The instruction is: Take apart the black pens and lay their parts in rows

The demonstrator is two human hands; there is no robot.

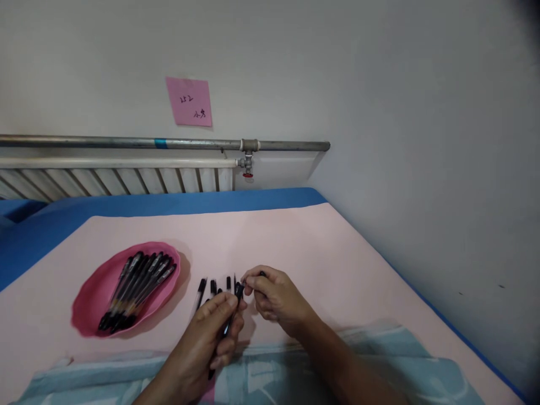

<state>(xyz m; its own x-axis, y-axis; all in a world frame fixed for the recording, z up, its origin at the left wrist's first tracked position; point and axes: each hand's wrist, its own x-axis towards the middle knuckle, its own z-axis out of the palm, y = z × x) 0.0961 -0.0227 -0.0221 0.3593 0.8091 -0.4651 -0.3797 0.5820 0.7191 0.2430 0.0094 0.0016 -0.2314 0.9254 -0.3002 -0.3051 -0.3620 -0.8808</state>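
Note:
My left hand (217, 326) is closed around a black pen (228, 325), which slants up to the right with its upper end between thumb and forefinger. Close beside that end, my right hand (274, 295) is closed in a pinch. A small dark rounded end (262, 274) pokes out above its fingers; the rest of that piece is hidden. Several black-capped pens (201, 288) lie on the pink table surface (270, 236) just behind my left hand, which partly covers them.
To the left, a pink oval dish (86, 295) holds a bunch of black pens (137, 289). A light blue patterned cloth (379, 360) lies along the near edge. Behind the table are a white radiator (126, 180), a metal pipe (202, 144) and a red-handled valve (248, 175). A wall (442, 197) bounds the right side.

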